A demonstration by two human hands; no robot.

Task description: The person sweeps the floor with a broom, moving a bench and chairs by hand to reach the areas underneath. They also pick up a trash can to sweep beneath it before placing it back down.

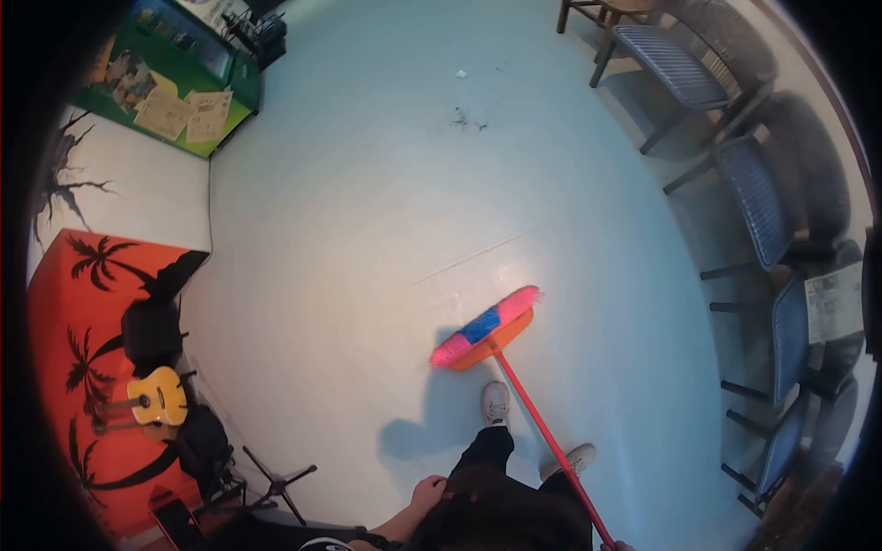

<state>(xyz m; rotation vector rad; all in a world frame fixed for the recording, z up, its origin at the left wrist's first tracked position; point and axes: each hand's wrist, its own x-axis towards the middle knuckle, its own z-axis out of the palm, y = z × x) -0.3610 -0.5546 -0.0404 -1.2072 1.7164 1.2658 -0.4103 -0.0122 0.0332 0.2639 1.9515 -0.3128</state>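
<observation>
A broom (484, 328) with pink and blue bristles and an orange head tilts just over the floor, ahead of my feet. Its long red handle (542, 424) slants down to the lower edge of the view. There my right hand (619, 545) is closed around the handle, mostly cut off by the frame. My left hand (427, 492) rests against the front of my dark clothing at the waist, its fingers largely hidden. Between broom and body are my two light shoes (495, 402), one ahead of the other.
Dark debris (469, 119) and a white scrap (461, 74) lie on the pale floor (367, 184) farther ahead. Chairs (755, 197) line the right wall. At left stand a green cabinet (241, 84), an orange palm-painted panel (87, 303), a yellow guitar (161, 397) and a black stand (279, 482).
</observation>
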